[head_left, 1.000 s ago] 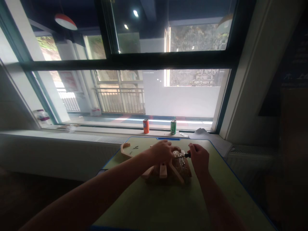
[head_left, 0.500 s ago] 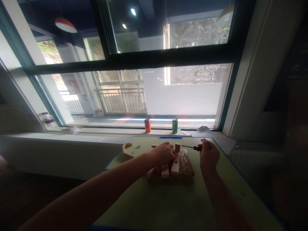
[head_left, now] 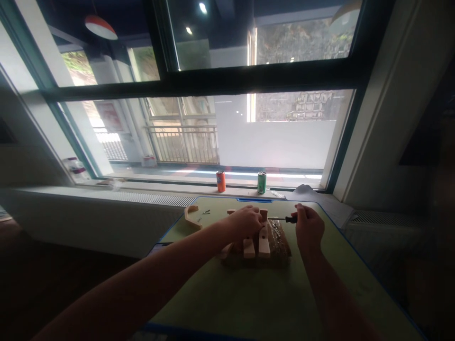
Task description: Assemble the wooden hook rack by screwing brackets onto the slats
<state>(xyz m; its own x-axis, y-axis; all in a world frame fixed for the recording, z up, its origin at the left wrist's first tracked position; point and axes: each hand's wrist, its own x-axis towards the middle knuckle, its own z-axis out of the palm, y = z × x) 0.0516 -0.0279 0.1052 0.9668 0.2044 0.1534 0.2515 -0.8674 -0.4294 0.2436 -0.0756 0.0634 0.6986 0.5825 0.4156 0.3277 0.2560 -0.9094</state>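
Note:
My left hand (head_left: 249,220) reaches across the middle of the table, its fingers closed on a light wooden piece (head_left: 263,247) with a dark hole and a raised far end. A second wooden bar (head_left: 249,248) lies beside it, partly under my left hand. My right hand (head_left: 310,228) grips a screwdriver (head_left: 291,219) by its dark handle. Its thin shaft points left, the tip at or very near the raised end of the wooden piece; contact is hard to tell. Beneath and to the right lies a brown slab (head_left: 282,246) with a shiny, plastic-like surface.
A curved wooden piece (head_left: 190,219) and several small screws (head_left: 205,212) lie at the far left of the green table (head_left: 249,298). On the windowsill stand an orange can (head_left: 221,182) and a green can (head_left: 262,183). Crumpled grey sheeting (head_left: 313,199) lies behind the table's right corner.
The screwdriver has levelled out, and its tip has come closer to the raised end of the wooden piece. The whole view has shifted slightly. Both hands keep their holds.

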